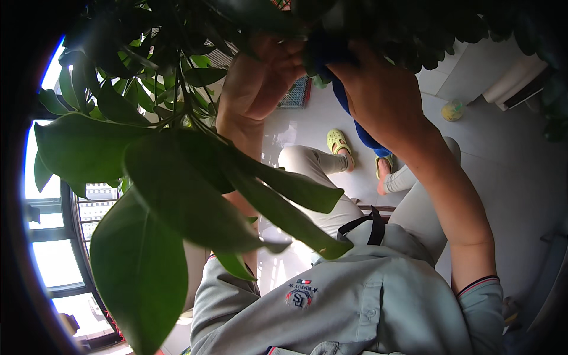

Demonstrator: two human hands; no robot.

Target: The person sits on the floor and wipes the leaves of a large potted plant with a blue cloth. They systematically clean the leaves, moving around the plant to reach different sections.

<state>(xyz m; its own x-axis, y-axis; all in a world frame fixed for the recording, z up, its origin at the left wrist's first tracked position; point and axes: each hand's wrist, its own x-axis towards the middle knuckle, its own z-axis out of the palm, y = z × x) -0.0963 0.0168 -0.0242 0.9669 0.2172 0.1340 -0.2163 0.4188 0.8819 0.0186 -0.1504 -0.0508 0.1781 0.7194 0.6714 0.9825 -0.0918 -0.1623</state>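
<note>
My right hand (377, 88) grips a blue cloth (361, 133), which hangs down from under the palm among dark leaves. Close on its left, my left hand (270, 77) is raised with the palm partly turned up and its fingers curled toward the cloth. Shade hides the fingertips, so whether they hold a leaf is unclear. A leafy green potted-type plant (151, 186) spreads across the left and front, its broad leaves covering much of my left forearm. More dark foliage (421, 40) hangs over the top, and a small green leaf (320, 81) shows beneath the cloth.
Barred windows (53, 248) line the left side. Below lies a grey tiled floor (488, 168), with a blue mesh basket (295, 94) and a clear cup with yellow contents (452, 110). My yellow-green clogs (338, 141) rest on it. A white appliance-like object (514, 82) stands upper right.
</note>
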